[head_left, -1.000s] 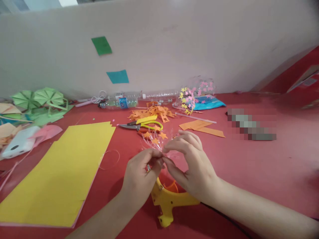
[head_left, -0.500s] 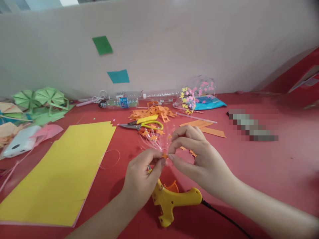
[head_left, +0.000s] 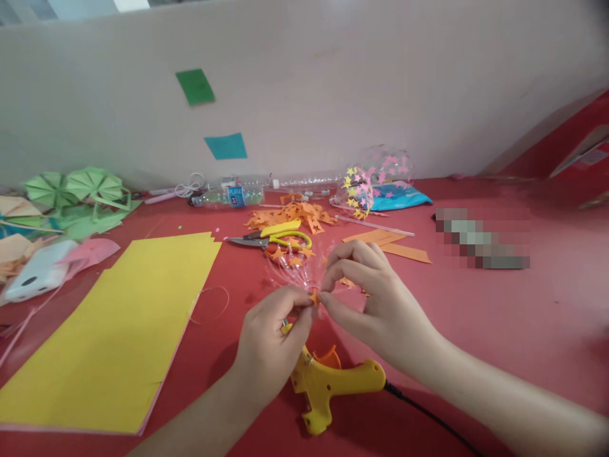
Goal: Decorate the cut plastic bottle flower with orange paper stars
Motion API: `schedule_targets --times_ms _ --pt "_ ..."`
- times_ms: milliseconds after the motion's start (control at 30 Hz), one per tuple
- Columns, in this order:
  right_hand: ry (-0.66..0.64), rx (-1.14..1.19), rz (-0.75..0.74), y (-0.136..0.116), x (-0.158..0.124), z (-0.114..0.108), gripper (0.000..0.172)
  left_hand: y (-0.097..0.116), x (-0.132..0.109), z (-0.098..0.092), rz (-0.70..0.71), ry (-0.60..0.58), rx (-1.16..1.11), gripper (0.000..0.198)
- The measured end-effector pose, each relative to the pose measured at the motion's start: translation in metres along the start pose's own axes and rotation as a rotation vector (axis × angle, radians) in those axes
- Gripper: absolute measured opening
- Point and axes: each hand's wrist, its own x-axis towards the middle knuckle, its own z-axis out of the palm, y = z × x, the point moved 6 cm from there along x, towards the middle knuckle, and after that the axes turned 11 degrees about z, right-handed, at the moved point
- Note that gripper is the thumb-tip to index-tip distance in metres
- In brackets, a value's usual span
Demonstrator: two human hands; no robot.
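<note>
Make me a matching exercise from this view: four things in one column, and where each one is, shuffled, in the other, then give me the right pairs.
Things
1. orange star
2. glue gun
3. yellow sheets
4. teal patch

Places
A. flat on the pale wall, below a green patch
B. on the red table, with a black cord running from its handle
C. at the fingers of the left hand
D. on the table, to the left of the left hand

Pairs: 1-C, 2-B, 3-D, 4-A
</note>
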Motion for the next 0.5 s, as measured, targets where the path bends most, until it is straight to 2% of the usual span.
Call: schedule_targets --times_ms 167,367,500 --pt "-0.017 0.019 0.016 0.0006 -0.0009 0.0006 0.005 0.0017 0.0004 -0.0024 0.032 0.016 0.023 0.014" --pt "-0.051 0.001 0.048 0.0021 0.0001 0.0068 0.011 0.0051 0.0026 -0.0027 0.078 0.03 0.037 0.015" --pt "0.031 -0.02 -0.05 -0.0023 -0.0029 0.001 0.005 0.0072 0.0042 -0.004 0.091 0.05 0.031 0.014"
